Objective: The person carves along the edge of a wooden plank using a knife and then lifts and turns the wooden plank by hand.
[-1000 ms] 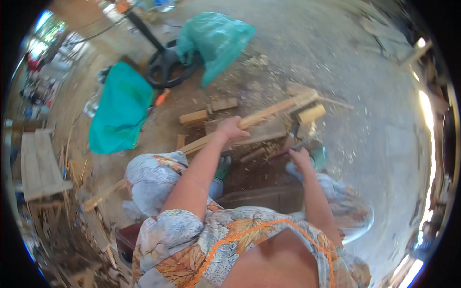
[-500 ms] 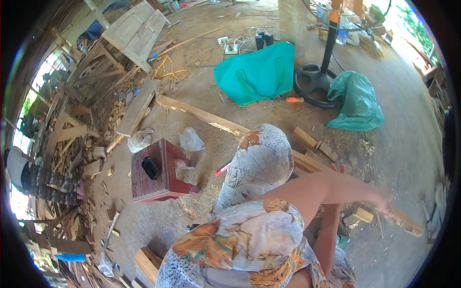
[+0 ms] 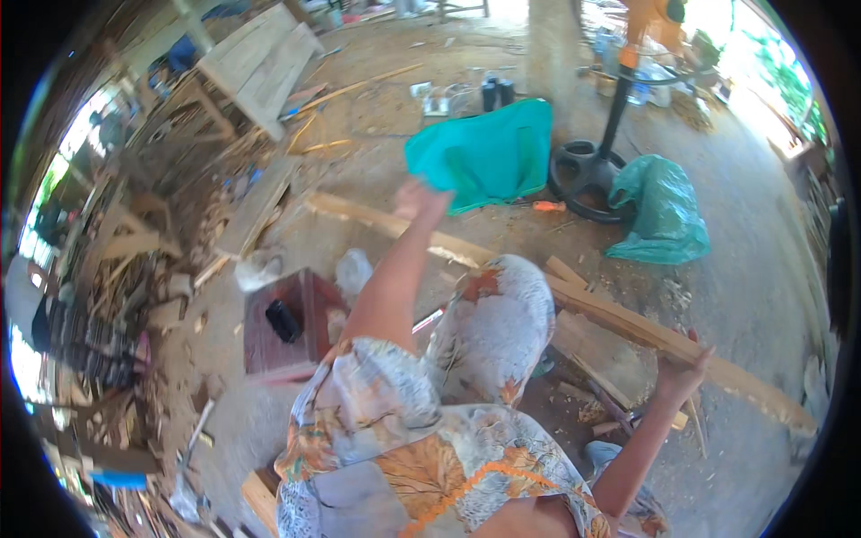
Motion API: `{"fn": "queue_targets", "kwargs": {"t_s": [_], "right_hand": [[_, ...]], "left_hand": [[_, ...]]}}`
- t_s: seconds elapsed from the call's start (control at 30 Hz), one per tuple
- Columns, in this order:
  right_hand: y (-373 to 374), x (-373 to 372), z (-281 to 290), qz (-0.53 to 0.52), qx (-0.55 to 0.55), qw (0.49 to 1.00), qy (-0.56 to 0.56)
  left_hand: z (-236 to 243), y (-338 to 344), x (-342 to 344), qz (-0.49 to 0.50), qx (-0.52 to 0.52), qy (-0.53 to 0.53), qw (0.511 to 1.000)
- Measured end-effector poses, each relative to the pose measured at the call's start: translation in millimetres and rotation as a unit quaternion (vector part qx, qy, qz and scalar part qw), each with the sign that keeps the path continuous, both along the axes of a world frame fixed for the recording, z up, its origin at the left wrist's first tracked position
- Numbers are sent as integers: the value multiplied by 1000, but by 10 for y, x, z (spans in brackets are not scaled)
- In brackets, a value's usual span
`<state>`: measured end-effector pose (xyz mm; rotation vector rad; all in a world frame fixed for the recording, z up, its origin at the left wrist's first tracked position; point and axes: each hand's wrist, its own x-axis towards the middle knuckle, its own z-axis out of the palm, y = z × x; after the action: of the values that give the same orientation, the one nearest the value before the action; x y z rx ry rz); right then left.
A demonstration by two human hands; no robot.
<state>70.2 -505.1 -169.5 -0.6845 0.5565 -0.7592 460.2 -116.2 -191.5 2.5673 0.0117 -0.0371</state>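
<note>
A long, rough-edged wooden beam (image 3: 619, 316) runs slantwise from the upper left to the lower right, passing beyond my raised knee. My right hand (image 3: 682, 375) grips it towards its right end, with a fingertip showing at the far edge. Reaching forward, my left hand (image 3: 421, 199) is at the beam's left part, near the green bag. Motion smears its fingers, so I cannot tell whether it touches the wood. Below the right part of the beam lie a wide board (image 3: 610, 354) and a few tools that are hard to make out.
A dark red stool (image 3: 260, 341) with a black phone (image 3: 283, 320) on it stands at my left. Ahead are a green bag (image 3: 502, 152), a fan's round base (image 3: 583, 170), an orange-handled tool (image 3: 549, 206) and a green plastic sack (image 3: 664, 215). Wood scraps pile up at far left.
My left hand has swung from the beam's right end over to its left part. My right hand has come into view farther right along the beam. The beam has shifted slightly.
</note>
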Motion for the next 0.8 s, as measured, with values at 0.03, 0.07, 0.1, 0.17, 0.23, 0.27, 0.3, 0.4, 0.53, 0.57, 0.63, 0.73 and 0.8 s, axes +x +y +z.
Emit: {"fn": "queue_targets", "kwargs": {"t_s": [0.03,0.07,0.1,0.17,0.23,0.27,0.3,0.4,0.53,0.57,0.63,0.73,0.8], "right_hand": [[-65,-25,9,-28,24,999,-10],[-194,-91,13,-79,43,996,-13],[-157,52,25,-59,54,997,-15],[-186,148,-5,-61,62,996,13],[4,389,130,-13,35,999,11],[16,446,206,-40,49,996,67],[-76,317,299,-65,59,995,45],[-167,288,468,-49,33,997,43],[-307,261,581,-106,-3,994,-21],[-240,328,578,-84,-3,995,-47],[-41,422,502,-61,3,997,-46],[255,400,370,-2,26,1000,0],[203,424,352,-31,62,998,-1]], "left_hand": [[-268,61,-123,243,107,-6,964],[-245,-33,-233,245,111,81,960],[-446,349,-241,321,6,171,932],[-784,292,-423,312,-395,216,836],[-764,-41,-393,223,-382,222,869],[-917,23,-450,168,-383,209,884],[-868,-66,-416,98,-395,189,894],[-977,-169,-346,5,-440,103,892],[-1031,311,203,-37,-510,-39,859],[-923,480,378,-38,-527,-87,845],[-792,415,391,-48,-546,-129,826],[-236,-87,-71,-51,-601,-150,784],[367,-341,-516,88,-797,73,593]]}}
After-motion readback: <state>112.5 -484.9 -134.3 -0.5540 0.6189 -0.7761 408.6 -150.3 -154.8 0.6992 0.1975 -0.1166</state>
